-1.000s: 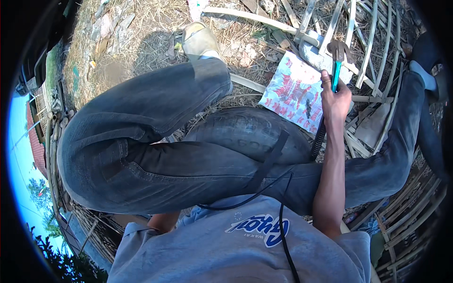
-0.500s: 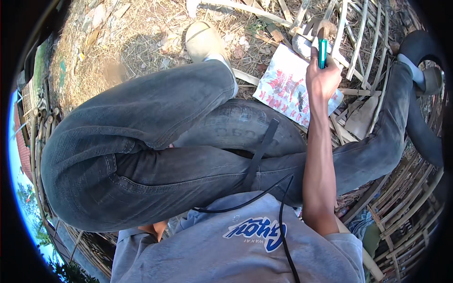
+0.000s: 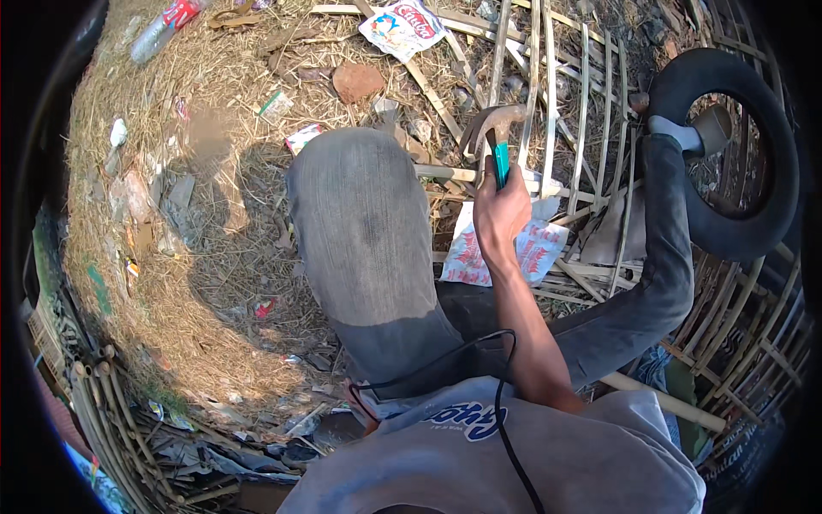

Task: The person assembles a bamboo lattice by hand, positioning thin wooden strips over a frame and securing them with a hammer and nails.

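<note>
My right hand (image 3: 503,214) is closed around the teal handle of a claw hammer (image 3: 502,161). The hammer's metal head points away from me, above bamboo strips (image 3: 527,103) at the far right. Beneath that wrist lies a crumpled white sheet with red print (image 3: 467,259), partly covered by the hand and forearm. Of my left arm only a sliver shows beside the shirt, and the left hand is hidden from sight.
My bent left knee (image 3: 368,223) stands up mid-view. At the right, my other foot rests inside a black tyre (image 3: 775,163). A brick piece (image 3: 358,82), a printed wrapper (image 3: 402,30) and a plastic bottle (image 3: 163,34) lie on straw-covered ground. Bamboo poles (image 3: 103,420) line the left.
The view has shifted and my left leg has swung so its knee points forward. My right hand still grips the hammer, now nearer the middle. The tyre formerly visible beneath my legs is hidden.
</note>
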